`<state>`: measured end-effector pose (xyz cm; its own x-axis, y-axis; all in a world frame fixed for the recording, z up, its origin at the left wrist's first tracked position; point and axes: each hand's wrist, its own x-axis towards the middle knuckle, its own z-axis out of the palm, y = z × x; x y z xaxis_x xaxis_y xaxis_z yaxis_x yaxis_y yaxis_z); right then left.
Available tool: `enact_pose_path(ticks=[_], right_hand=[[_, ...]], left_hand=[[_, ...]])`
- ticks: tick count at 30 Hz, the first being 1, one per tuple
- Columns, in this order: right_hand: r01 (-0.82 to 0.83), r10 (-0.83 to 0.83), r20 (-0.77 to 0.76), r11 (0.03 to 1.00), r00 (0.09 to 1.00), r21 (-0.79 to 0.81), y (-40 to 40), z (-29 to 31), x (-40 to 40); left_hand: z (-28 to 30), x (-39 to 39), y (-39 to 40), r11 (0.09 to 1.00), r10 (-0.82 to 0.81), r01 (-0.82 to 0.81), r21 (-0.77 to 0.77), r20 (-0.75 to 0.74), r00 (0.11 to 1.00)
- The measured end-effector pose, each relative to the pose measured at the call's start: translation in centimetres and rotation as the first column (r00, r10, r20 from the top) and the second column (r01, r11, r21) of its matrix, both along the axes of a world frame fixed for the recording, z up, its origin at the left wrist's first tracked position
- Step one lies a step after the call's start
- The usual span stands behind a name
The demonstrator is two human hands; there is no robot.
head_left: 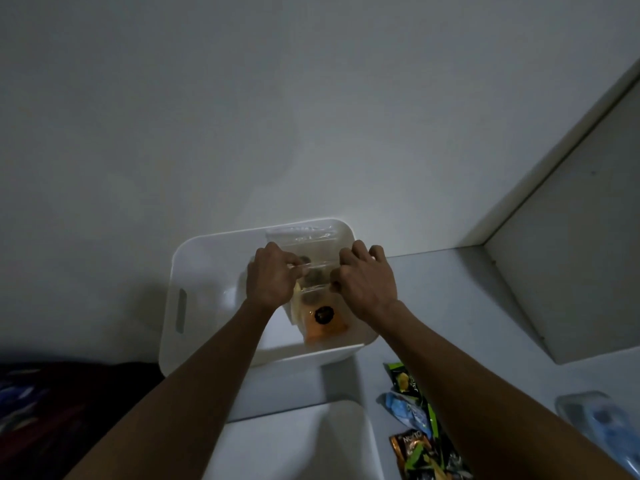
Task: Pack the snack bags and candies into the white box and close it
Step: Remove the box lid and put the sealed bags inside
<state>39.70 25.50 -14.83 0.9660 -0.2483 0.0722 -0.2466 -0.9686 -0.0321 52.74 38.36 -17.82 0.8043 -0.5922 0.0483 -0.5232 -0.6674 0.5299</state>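
Nearest the camera, the white lid (298, 441) lies flat on the table (433, 306), set aside so the box stays open for loading. Just right of it, a row of snack bags (415, 427), green, blue and orange-brown, waits within easy reach of the right arm; these are not yet packed. Farther right sits a clear pack (595, 420) with blue contents, too blurred to identify.

Beyond the lid, the white box (194, 271) stands against the wall (242, 116), its handle slot facing left. Both arms reach in over the near rim. The left hand (273, 275) and right hand (367, 278) each have fingers curled, pinching opposite sides of a clear bag (313, 268) with dark pieces inside, probably candies. Holding it by both edges likely keeps the limp plastic spread so it settles flat at the box's right side. Beneath it, an orange packet (325, 323) already lies inside the box.
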Motion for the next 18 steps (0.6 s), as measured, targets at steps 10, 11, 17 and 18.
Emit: enact_pose_path(ticks=[10,11,17,18], right_hand=[[0.024,-0.025,-0.025,1.000,0.999,-0.020,0.0,2.3,-1.5],[0.040,-0.040,-0.011,0.999,0.999,-0.008,-0.1,2.9,-1.8],[0.099,-0.109,0.050,0.980,0.993,0.172,-0.8,7.2,-5.4],[0.106,-0.121,0.054,0.970,0.991,0.219,-1.1,7.8,-6.4]], left_hand=[[2.5,-0.8,1.8,0.997,0.062,-0.063,-0.035,-0.033,0.998],[3.1,-1.0,2.0,0.997,0.065,-0.066,-0.040,-0.029,0.997],[7.6,-4.0,3.0,0.987,0.104,-0.108,-0.118,-0.040,0.994],[8.2,-4.8,3.1,0.984,0.117,-0.121,-0.129,-0.038,0.992]])
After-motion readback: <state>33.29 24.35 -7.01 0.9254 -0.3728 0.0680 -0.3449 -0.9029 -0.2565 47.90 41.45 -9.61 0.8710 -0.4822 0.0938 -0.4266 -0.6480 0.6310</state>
